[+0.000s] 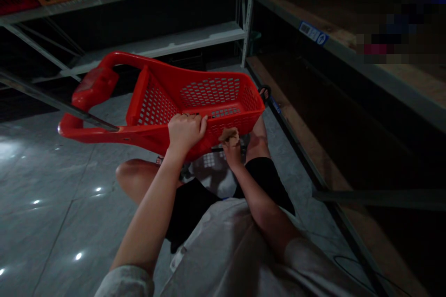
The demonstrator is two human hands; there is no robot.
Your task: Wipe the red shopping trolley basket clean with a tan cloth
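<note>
Left hand: fingers curled tight over the near rim of the red plastic basket, thumb outside the wall, fingertips hooked inside. A firm clench, bearing the basket's weight at that edge.

Right hand: closed around a small brownish wad, apparently a cloth or crumpled paper, pressed against the outer face of the near wall close to its lower edge. The fingers are folded onto the wad; how tightly cannot be told.

Basket position: held clear of the tiled floor, tilted, its long handle pointing away to the left, its far corner near the foot of the shelving on the right. It hangs above the person's bare knees; the person appears to sit or crouch on the floor. The basket looks empty as far as the mesh shows.

Risks, as judged:
- A single hand carries the load at one rim. Pressure from the wad could twist the basket and loosen that hold, dropping it onto the knees.
- The far corner sits close to the lower shelf edge; a swing could knock it there.
- Fingertips hooked through the rim near the mesh could be pinched if the basket turns.
- Dim light hides the underside, so contact there is unverified.
</note>
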